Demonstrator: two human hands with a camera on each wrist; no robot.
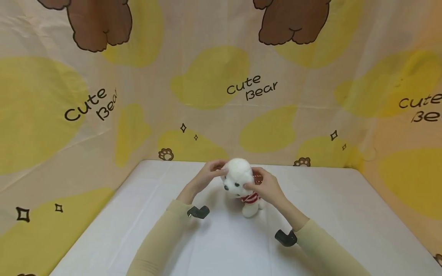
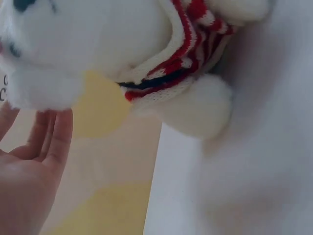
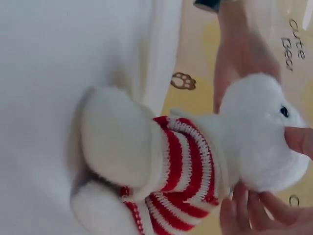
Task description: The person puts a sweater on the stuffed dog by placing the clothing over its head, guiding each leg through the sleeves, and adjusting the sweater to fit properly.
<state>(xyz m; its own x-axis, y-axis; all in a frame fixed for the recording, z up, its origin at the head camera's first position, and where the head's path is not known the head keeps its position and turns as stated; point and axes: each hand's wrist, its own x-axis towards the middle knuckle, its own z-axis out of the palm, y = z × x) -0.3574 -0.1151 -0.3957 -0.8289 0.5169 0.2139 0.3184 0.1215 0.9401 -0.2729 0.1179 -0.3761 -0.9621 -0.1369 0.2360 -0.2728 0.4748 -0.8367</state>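
Observation:
A white plush dog (image 1: 238, 172) in a red-and-white striped knitted sweater (image 3: 188, 161) sits upright on the white table, tilted a little toward the left. Its dark eyes and nose face front-left. My left hand (image 1: 207, 174) holds one side of the head, thumb against the face and fingers curving behind; the left wrist view shows that hand (image 2: 34, 166) touching the fur at the head's edge. On the other side, my right hand (image 1: 269, 186) grips the head, its thumb on the cheek near the eye and fingers behind the neck.
The white table (image 1: 221, 245) has its far edge just behind the toy. A fabric backdrop (image 1: 203, 88) with yellow patches and brown bears encloses the back and both sides. Black wrist mounts (image 1: 286, 238) stick out from both sleeves.

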